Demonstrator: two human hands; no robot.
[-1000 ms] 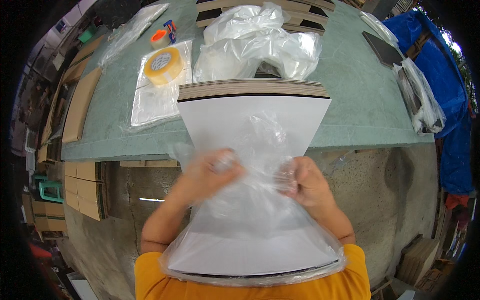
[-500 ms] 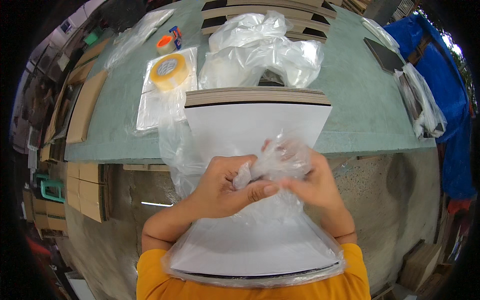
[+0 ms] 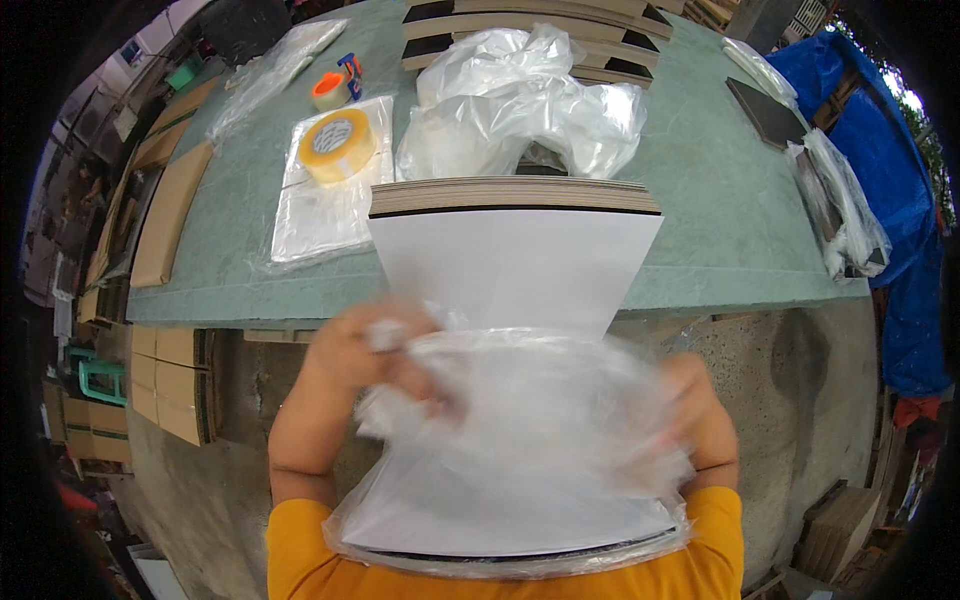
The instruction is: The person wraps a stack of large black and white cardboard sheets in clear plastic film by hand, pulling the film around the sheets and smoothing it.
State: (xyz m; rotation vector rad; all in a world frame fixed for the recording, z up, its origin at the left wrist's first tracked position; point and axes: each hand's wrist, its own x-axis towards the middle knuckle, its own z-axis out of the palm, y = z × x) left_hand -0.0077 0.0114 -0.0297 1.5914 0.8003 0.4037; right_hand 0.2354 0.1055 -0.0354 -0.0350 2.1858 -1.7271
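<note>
A thick stack of boards point(image 3: 510, 262) with a white top face and grey-brown layered edges spans from the table's near edge toward my body. A clear plastic bag point(image 3: 530, 440) covers its near part, and its mouth lies stretched across the stack's middle. My left hand point(image 3: 385, 355) grips the bag's left side, with a bunch of film showing at the fingers. At the right side, my right hand point(image 3: 682, 405) holds the film too, partly behind it. Motion smears both hands, so single fingers are hard to make out.
Crumpled clear plastic point(image 3: 520, 105) lies beyond the stack on the green table point(image 3: 720, 230). To its left, a yellowish tape roll point(image 3: 337, 146) rests on flat plastic sheets point(image 3: 330, 220), near a tape dispenser point(image 3: 335, 88). More boards point(image 3: 540, 50) are piled at the back. A blue tarp point(image 3: 890, 220) hangs right.
My hands have moved apart, left and right. The film that was bunched between them over the stack is now spread wide, its mouth stretched out.
</note>
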